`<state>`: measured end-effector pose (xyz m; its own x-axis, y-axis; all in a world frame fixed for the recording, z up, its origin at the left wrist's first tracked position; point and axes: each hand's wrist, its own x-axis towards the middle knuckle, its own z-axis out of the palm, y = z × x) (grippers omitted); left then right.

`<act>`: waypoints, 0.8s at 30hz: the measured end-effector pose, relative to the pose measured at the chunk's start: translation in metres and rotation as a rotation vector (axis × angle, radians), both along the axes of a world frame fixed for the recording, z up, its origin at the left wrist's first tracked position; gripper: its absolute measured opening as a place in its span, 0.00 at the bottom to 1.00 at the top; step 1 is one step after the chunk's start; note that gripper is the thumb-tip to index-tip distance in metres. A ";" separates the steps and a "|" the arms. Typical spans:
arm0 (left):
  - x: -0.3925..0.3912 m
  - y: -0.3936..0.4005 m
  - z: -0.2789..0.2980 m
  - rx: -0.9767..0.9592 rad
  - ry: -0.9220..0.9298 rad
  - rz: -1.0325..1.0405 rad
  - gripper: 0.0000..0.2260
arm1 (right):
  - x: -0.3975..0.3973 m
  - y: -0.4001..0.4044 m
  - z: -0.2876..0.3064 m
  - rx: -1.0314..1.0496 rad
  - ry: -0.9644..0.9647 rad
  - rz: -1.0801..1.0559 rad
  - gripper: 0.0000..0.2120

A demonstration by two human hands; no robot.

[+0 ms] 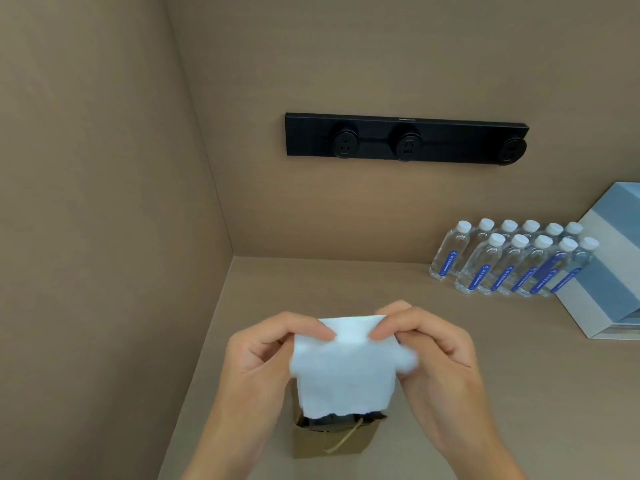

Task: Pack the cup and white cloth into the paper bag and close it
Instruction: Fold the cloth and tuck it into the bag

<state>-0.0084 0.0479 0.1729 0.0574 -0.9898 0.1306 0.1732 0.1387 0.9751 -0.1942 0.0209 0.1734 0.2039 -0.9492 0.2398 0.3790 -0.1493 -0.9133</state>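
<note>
A folded white cloth (344,372) hangs in the air, pinched along its top edge by both hands. My left hand (258,355) grips its upper left corner and my right hand (433,348) grips its upper right corner. Directly below the cloth stands a brown paper bag (332,441) with its mouth open and a string handle on its front. Something dark shows inside the bag's mouth just under the cloth's lower edge; I cannot tell whether it is the cup.
Several clear water bottles (512,261) with white caps and blue labels stand at the back right of the beige counter (346,282). A blue and white box (609,268) lies beside them. A black socket strip (405,140) is on the back wall. A side wall (104,237) closes the left.
</note>
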 end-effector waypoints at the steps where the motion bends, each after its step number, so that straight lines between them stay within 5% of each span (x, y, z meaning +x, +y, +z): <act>1: 0.003 0.000 -0.002 -0.010 -0.022 0.005 0.10 | -0.001 0.000 0.001 -0.010 -0.008 0.012 0.11; 6: 0.011 0.001 0.004 -0.056 -0.030 -0.044 0.10 | 0.001 -0.001 0.000 -0.089 0.242 -0.114 0.03; 10: 0.003 -0.004 0.010 0.014 -0.251 -0.041 0.13 | 0.004 -0.006 0.003 -0.083 0.310 -0.112 0.13; 12: -0.002 -0.007 0.010 0.049 -0.306 -0.080 0.07 | 0.004 -0.009 0.006 -0.073 0.329 -0.111 0.15; 19: -0.016 -0.009 -0.012 0.185 0.029 0.085 0.07 | 0.003 -0.003 -0.025 0.384 -0.121 0.155 0.19; 24: -0.013 -0.001 -0.042 0.294 0.017 0.179 0.04 | 0.002 0.001 -0.040 0.406 -0.022 -0.013 0.14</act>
<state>-0.0218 0.0464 0.1308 0.2338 -0.9589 -0.1609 0.1883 -0.1178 0.9750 -0.1924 0.0223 0.1330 0.1905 -0.9700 -0.1510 0.3997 0.2172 -0.8905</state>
